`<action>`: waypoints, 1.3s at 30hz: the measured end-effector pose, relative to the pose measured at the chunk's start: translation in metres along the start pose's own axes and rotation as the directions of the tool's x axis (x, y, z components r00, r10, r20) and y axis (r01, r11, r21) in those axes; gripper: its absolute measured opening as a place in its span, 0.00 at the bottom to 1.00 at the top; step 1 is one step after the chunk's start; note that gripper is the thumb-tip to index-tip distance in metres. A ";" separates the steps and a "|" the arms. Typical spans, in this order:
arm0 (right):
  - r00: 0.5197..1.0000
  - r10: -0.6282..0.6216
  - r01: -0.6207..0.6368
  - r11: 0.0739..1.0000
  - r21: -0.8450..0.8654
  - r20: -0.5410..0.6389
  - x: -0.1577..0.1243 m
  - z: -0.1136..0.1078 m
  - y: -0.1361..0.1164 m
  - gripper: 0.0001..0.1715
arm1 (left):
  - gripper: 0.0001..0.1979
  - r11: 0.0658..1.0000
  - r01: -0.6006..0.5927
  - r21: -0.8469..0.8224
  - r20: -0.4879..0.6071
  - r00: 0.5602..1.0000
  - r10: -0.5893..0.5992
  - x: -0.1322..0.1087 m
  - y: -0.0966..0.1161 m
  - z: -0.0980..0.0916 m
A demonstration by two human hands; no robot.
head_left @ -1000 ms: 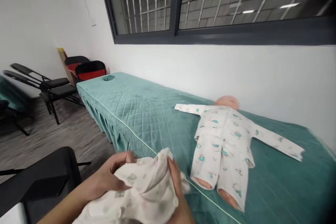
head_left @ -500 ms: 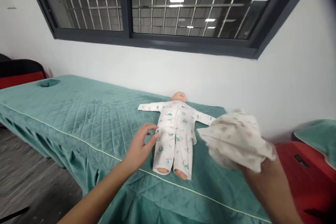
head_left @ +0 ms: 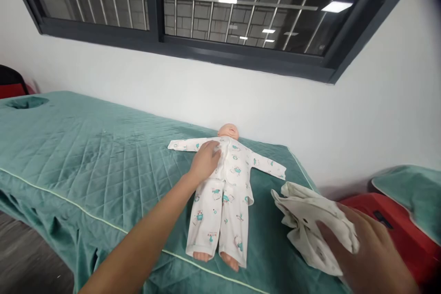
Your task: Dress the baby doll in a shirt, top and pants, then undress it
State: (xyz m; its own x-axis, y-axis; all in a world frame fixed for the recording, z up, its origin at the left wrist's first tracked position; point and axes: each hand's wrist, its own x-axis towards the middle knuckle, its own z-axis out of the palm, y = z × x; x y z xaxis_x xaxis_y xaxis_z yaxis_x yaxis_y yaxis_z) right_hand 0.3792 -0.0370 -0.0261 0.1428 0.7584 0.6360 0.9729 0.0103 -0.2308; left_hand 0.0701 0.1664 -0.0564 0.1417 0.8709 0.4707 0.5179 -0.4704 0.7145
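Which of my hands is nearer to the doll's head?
Left. Your left hand is over the shirt, just below the head; your right hand is farther off, down to the right, holding the cloth.

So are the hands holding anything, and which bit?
The right hand grips the pale cloth by its near end. The left hand is at the doll's shirt, seemingly gripping nothing.

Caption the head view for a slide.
Left hand over a doll in printed pajamas on a green-covered bed; right hand holding bunched pale cloth.
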 end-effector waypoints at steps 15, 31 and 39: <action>0.942 -0.008 -0.229 0.713 0.662 0.334 0.142 0.208 -0.112 0.23 | 0.19 0.982 -0.045 -0.181 0.183 0.980 0.079 0.066 -0.032 0.036; 0.949 -0.121 -0.144 0.654 0.743 0.291 0.147 0.225 -0.096 0.18 | 0.20 0.991 -0.052 -0.126 0.221 0.972 0.079 0.065 -0.035 0.037; 0.955 -0.085 -0.163 0.649 0.743 0.283 0.147 0.222 -0.097 0.14 | 0.22 0.996 -0.088 -0.017 0.257 0.962 0.090 0.067 -0.037 0.038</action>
State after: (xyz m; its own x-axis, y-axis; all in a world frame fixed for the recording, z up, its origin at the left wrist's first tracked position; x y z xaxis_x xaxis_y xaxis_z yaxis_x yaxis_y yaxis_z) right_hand 0.2656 0.2184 -0.0734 0.0029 0.9080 0.4189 0.4729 0.3679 -0.8006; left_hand 0.0926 0.2470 -0.0708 0.3995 0.8324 0.3842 0.4886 -0.5479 0.6791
